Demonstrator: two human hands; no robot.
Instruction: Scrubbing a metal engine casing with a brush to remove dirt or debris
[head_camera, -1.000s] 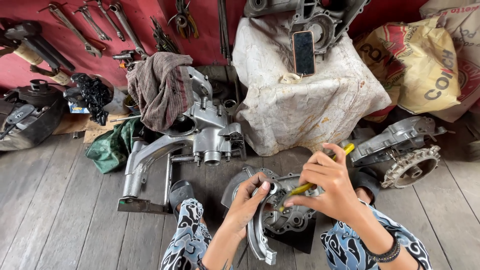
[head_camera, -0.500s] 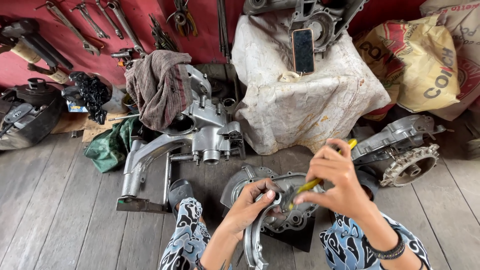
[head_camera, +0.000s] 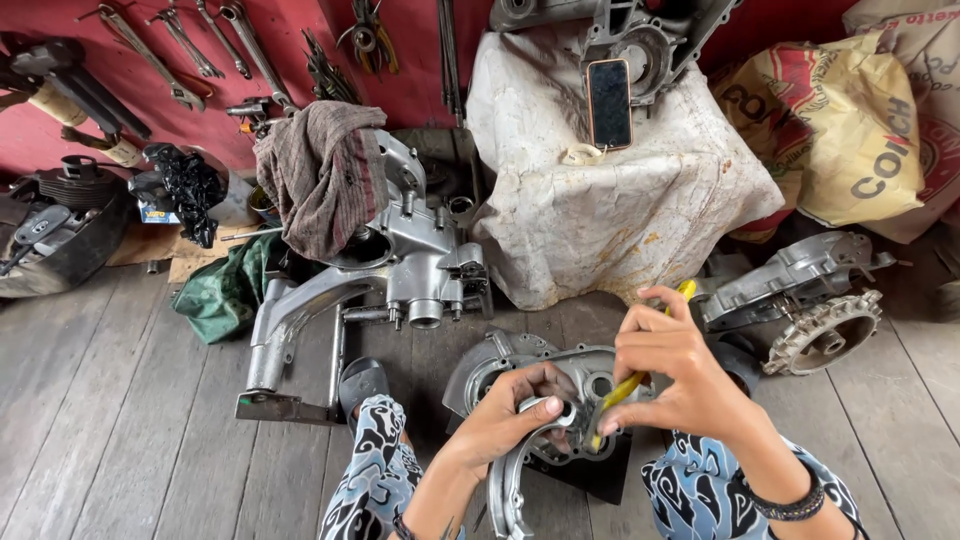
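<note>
My left hand (head_camera: 505, 415) grips the rim of a grey metal engine cover (head_camera: 530, 470) that rests tilted between my knees on the wooden floor. My right hand (head_camera: 675, 370) holds a yellow-handled screwdriver (head_camera: 625, 385) with its tip pointing down into the cover near my left fingers. A black wristband sits on my right wrist. Both legs wear blue patterned trousers (head_camera: 375, 470).
A large silver engine casing (head_camera: 400, 260) with a striped rag (head_camera: 325, 170) on it lies ahead. A cloth-covered block (head_camera: 620, 200) carries a phone (head_camera: 608, 102). Another casing with a toothed gear (head_camera: 820, 330) lies right. Wrenches (head_camera: 200, 40) hang on the red wall; sacks (head_camera: 850, 130) stand right.
My left hand has shifted a little lower on the cover's rim and the cover has tilted more upright. My right hand has lowered the screwdriver closer to the cover.
</note>
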